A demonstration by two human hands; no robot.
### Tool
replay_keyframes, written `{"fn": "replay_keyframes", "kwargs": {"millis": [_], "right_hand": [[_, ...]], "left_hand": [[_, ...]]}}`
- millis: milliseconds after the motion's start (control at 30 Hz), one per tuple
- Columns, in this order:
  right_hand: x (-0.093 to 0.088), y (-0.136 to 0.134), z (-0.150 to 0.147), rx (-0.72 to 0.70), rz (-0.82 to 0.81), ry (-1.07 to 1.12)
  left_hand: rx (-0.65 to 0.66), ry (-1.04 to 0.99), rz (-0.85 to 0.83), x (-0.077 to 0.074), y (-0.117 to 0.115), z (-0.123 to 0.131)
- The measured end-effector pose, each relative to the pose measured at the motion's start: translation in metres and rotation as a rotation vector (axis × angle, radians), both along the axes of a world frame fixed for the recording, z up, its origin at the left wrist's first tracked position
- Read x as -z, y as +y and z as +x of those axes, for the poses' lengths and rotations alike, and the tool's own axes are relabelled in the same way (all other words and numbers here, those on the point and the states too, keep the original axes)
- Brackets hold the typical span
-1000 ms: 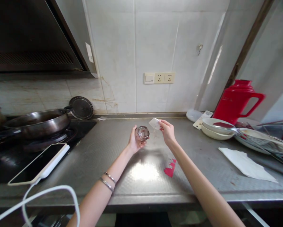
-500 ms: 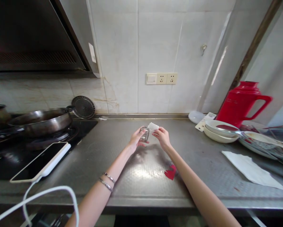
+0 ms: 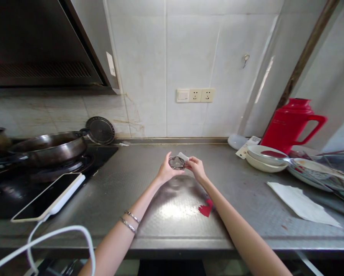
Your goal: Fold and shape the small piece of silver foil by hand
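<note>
My left hand (image 3: pixel 166 169) is wrapped round a small clear glass (image 3: pixel 176 163), thumb on the far side and fingers on the near side. The round rim of the glass faces me. Pinched in my right hand (image 3: pixel 196 168) is a small folded white tissue (image 3: pixel 183 156), which lies against the right side of the glass; part of it is hidden behind the glass and fingers. Both hands are raised above the steel counter (image 3: pixel 143 191). A torn red scrap (image 3: pixel 205 208) lies on the counter near my right forearm.
To the left, a phone (image 3: pixel 48 197) with a white cable rests at the edge of the stove, near a steel pan (image 3: pixel 49 147). Stacked bowls (image 3: pixel 266 163), a red thermos (image 3: pixel 292 124) and a flat white tissue (image 3: pixel 302 203) are on the right.
The glass has been turned so that its rim faces me more. The tissue has moved down along the right side of the glass, with more of it hidden.
</note>
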State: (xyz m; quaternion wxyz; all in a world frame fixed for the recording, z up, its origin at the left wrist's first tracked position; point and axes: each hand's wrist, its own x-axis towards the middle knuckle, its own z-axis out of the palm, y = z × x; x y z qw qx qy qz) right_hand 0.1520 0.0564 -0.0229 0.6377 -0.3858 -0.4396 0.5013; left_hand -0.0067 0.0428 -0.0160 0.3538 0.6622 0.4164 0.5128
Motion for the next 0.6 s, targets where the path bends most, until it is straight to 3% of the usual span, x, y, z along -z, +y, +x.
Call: {"fn": "replay_keyframes", "kwargs": {"millis": [300, 600], "right_hand": [[0.009, 0.013, -0.004, 0.040, -0.130, -0.018], [0.015, 0.026, -0.017, 0.095, -0.054, -0.030]], "left_hand": [[0.070, -0.003, -0.020, 0.005, 0.000, 0.002], [0.063, -0.025, 0.004, 0.016, 0.002, 0.006]]}}
